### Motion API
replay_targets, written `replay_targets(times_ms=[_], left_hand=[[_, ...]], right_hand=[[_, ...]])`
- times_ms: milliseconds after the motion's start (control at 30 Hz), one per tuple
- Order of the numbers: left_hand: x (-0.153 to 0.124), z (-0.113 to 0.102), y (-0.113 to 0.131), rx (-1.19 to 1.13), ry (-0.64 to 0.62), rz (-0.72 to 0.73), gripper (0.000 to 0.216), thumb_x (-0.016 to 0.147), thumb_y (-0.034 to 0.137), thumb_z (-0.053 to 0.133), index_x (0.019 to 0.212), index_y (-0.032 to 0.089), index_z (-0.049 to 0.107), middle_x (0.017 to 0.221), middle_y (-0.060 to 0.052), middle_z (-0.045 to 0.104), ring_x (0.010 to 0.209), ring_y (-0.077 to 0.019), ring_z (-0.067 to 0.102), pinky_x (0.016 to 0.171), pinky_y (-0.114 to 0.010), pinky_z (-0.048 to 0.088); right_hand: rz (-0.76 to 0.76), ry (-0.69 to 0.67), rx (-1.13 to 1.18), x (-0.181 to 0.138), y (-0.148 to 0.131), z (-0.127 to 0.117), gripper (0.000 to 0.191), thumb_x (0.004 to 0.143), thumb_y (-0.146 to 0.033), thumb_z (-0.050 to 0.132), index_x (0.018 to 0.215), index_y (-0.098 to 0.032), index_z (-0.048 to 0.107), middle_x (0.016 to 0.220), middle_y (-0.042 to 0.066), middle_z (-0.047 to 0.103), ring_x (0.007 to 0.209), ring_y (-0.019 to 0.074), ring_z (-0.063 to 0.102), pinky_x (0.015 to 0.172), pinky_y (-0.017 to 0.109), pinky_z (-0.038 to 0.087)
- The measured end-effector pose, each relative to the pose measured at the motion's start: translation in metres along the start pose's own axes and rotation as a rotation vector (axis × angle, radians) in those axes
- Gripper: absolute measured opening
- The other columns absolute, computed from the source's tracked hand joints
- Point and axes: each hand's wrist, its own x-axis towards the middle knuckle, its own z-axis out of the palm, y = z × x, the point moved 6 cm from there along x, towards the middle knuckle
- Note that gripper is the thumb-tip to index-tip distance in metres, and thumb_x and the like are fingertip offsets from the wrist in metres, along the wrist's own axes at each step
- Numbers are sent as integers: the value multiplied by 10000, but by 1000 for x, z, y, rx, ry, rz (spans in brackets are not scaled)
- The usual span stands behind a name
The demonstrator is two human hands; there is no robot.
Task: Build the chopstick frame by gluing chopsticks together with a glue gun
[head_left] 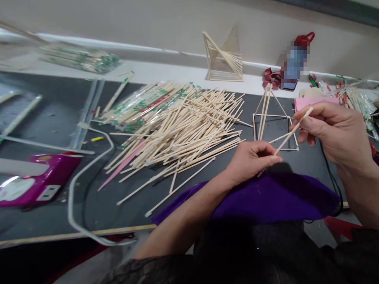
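A thin wooden chopstick (288, 137) slants between my two hands above the table's front edge. My left hand (256, 157) pinches its lower end between thumb and fingers. Its upper part is gripped by my right hand (331, 126), and the tip sticks out past the thumb. Below my left hand lies a purple cloth (266, 201). Just behind the hands stands a small frame built of sticks (274, 115), partly hidden by them. A large loose pile of chopsticks (183, 134) spreads to the left of my left hand.
Wrapped chopsticks (142, 104) lie behind the pile. A twisted stick model (223, 59) stands by the wall, near a red-capped bottle (296, 63). At left are a magenta plastic device (56, 181) and a looping white cable (71, 197). A pink piece (316, 103) lies behind my right hand.
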Motion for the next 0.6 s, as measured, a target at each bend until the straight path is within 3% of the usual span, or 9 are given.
replay_targets(times_ms=[133,267,333,433,533,600], left_hand=[[5,-5,16,45,22,62,114,704,276,750,678,174,705,527,34,588,463,-67,493,449,-187,369],[25,-34,39,24,199,137,183,776,330,693,875,187,752,869,-42,739,754,-117,633,596,-190,475],[41,-48,43,13,266,120,189,780,307,694,910,177,736,924,-43,735,808,-123,640,622,-191,481],[65,-62,43,78,334,111,167,761,237,699,901,149,717,923,-32,718,816,-118,629,654,-198,474],[78,-69,31,113,359,56,190,756,249,702,902,127,696,955,-41,704,851,-127,629,710,-226,482],[81,-68,19,82,324,-4,271,741,252,715,977,125,677,1022,-55,699,901,-139,638,761,-254,493]], right_hand=[[-82,9,-83,12,-24,-5,96,895,-224,674,841,-157,717,743,19,687,568,71,632,441,176,425],[-179,130,-158,43,-46,-33,117,863,-237,700,823,-131,728,674,6,689,552,72,629,445,208,407],[-103,88,-139,65,-42,-40,159,857,-254,667,827,-110,725,704,-18,709,595,45,635,471,213,355],[66,41,-129,93,-25,-40,332,831,-313,590,682,-21,641,635,-13,678,672,93,643,487,307,269],[233,55,-63,105,-3,-33,212,857,-162,628,649,-127,652,542,-22,656,541,60,646,436,165,345],[301,50,-11,107,9,-27,252,894,-95,595,657,-170,642,508,-17,621,461,74,619,376,147,401]])
